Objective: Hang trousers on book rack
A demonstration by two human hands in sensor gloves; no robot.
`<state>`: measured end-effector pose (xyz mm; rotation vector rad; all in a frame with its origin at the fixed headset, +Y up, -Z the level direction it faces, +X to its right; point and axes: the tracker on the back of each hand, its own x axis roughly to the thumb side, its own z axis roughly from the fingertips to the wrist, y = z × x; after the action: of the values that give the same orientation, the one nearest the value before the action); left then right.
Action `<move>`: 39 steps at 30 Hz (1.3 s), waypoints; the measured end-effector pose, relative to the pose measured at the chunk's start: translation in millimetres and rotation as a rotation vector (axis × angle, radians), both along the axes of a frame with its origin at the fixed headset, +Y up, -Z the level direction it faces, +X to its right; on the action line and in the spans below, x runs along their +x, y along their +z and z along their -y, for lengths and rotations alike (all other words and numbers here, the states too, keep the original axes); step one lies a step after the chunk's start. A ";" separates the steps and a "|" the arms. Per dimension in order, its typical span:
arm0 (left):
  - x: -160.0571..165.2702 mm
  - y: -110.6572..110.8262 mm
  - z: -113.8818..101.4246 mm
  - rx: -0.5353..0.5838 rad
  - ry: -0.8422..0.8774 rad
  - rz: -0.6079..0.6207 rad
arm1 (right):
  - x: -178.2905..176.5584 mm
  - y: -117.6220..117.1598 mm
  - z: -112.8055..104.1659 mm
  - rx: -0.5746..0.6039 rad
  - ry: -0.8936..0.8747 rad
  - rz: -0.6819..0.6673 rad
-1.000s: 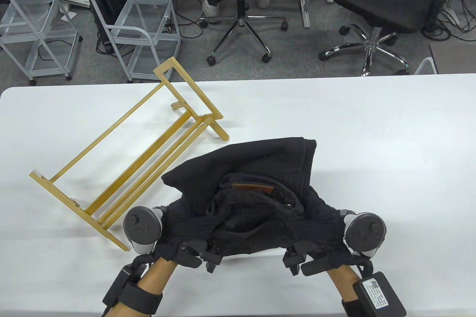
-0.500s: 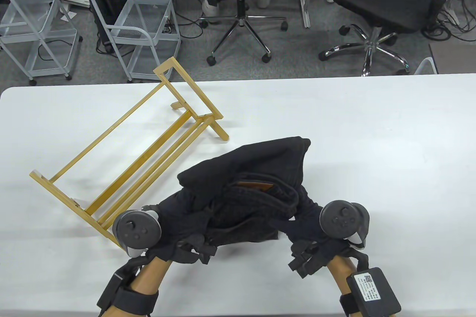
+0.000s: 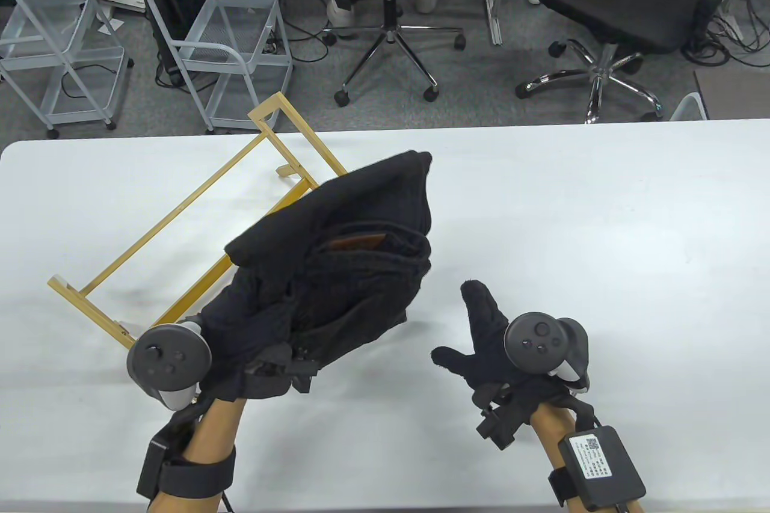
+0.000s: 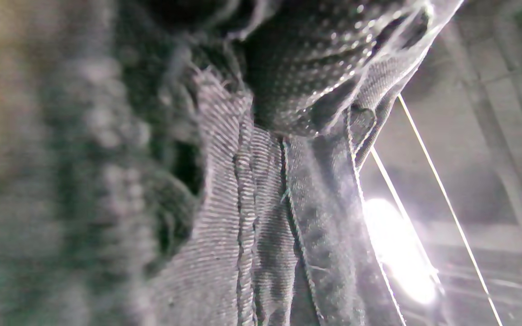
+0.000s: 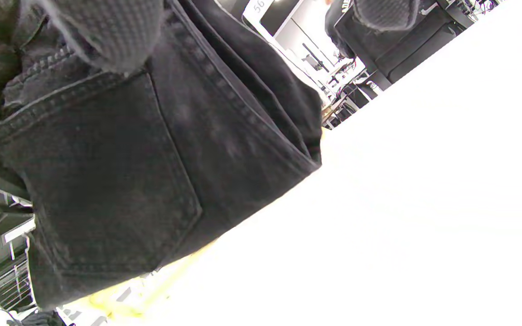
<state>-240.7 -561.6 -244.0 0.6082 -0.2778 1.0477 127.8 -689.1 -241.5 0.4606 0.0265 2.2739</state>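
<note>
The left hand (image 3: 252, 365), in a black sensor glove with a grey round tracker on its back, grips the bundled black denim trousers (image 3: 337, 254) at their near end, its fingers closed into the cloth so that only the wrist side of the glove shows in the table view. The trousers are lifted off the white counter (image 3: 601, 206) and hang as a thick folded mass over the near right part of the light wooden book rack (image 3: 180, 236), hiding its right-hand rails; whether the cloth touches the rails cannot be told. A brown label shows in the folds on top of the bundle. The rack lies slantwise across the left half of the counter, one end near the left edge and the other reaching the far edge. In the left wrist view a dotted gloved fingertip (image 4: 315, 68) presses against a seam of the dark cloth (image 4: 261, 226), which fills nearly the whole frame. The right hand (image 3: 487, 332), gloved the same way, is spread wide with its fingers apart and holds nothing; it hovers over the counter toward the near edge, just to the right of the trousers and apart from them. In the right wrist view the trousers' back pocket and stitched seams (image 5: 120, 181) hang above the bright counter surface (image 5: 401, 203), with a gloved fingertip (image 5: 107, 31) of the right hand at the top edge.
</note>
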 end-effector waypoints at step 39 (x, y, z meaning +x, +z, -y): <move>-109.0 -111.0 18.3 -0.340 0.145 -0.403 | 5.8 -6.4 5.0 -0.072 0.039 0.003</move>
<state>-349.7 -579.8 -355.0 0.5211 0.2967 1.0551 133.6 -694.1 -247.9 0.4227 0.1160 2.3033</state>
